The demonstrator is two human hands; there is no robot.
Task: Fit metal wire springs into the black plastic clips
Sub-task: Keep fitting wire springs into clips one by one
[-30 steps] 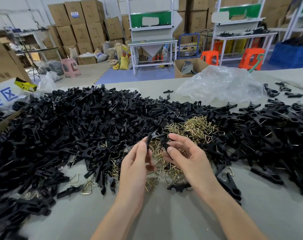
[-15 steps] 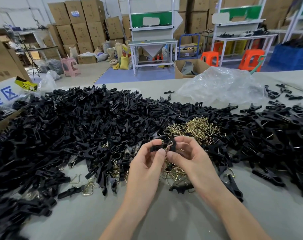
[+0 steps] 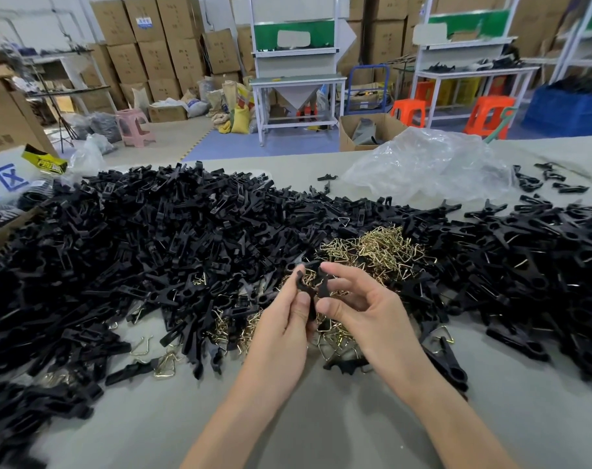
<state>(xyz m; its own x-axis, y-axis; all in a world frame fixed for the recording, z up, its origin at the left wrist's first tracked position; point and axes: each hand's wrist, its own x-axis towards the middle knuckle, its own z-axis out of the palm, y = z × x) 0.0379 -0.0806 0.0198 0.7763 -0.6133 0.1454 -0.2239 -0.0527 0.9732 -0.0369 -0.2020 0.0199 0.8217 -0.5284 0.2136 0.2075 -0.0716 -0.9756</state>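
Warehouse bg w/ stacked boxes and workbenches, none of it matters. Your grey table is what counts. A big clip pile spreads across the left and middle, wired clips w/ metal showing lie over on the right, and a crumpled plastic bag sits at the far side.

Grip first. Your left hand pinches one of the clip halves btw thumb and fingers, and your right hand pinches the other half right beside it. Both hands are clamped on plastic, held up off the table and nearly touching each other. The two halves stand roughly upright, long axis pointing up and away from you. Their tops are spread apart and their lower ends meet btw your thumbs. Can't tell if a spring is already tucked in there, it's too small and dark.

Now the bit the next move hangs on, imo. The spring heap sits just beyond your hands and off to the right, w/ more loose springs lying right under them. So your right hand is the nearer one for a grab. I'd guess you keep both halves in the left and reach fwd-right w/ the right. Risk is the halves slipping out of line once one hand lets go.
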